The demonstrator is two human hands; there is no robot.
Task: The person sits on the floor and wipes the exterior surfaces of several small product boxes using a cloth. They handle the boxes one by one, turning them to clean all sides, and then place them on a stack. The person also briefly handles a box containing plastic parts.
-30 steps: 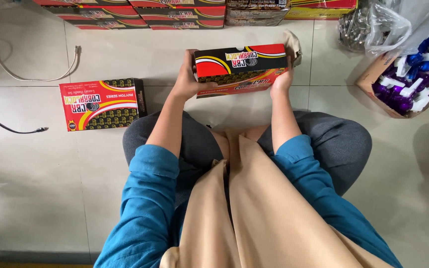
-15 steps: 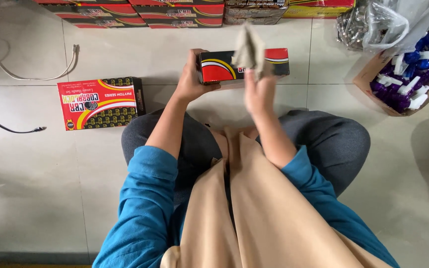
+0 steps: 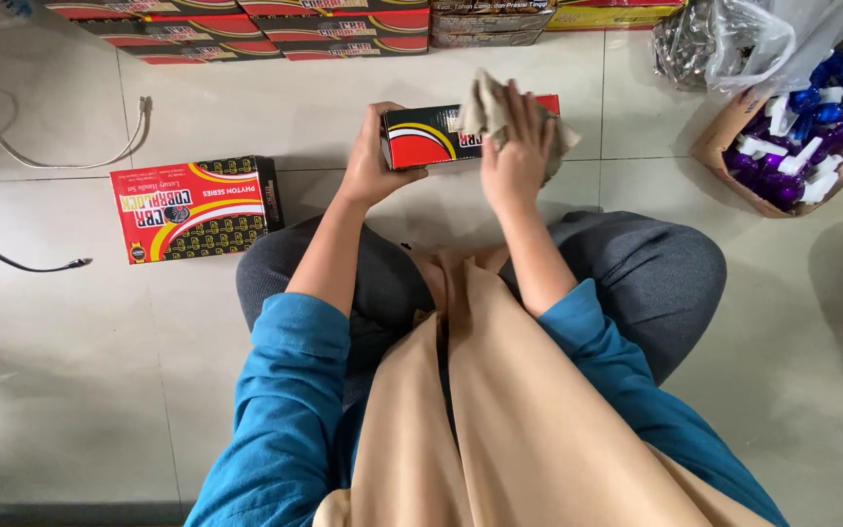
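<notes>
I sit cross-legged on a tiled floor. My left hand [image 3: 371, 156] grips the left end of a red, black and yellow cardboard box [image 3: 421, 137] held in front of my knees. My right hand [image 3: 517, 156] presses a crumpled beige cloth [image 3: 488, 102] against the box's near side and covers its right half. A second box of the same kind [image 3: 195, 207] lies flat on the floor to my left, apart from both hands.
Several more boxes [image 3: 275, 24] are lined up along the top edge. At the right stands an open carton of purple, blue and white plastic parts [image 3: 797, 146], with a clear plastic bag [image 3: 734, 44] beside it. Cables [image 3: 12, 146] run across the floor at the left.
The box has been turned from its broad face to a narrow side. My right hand left the box's right end, lifted the cloth, and now presses it on the box.
</notes>
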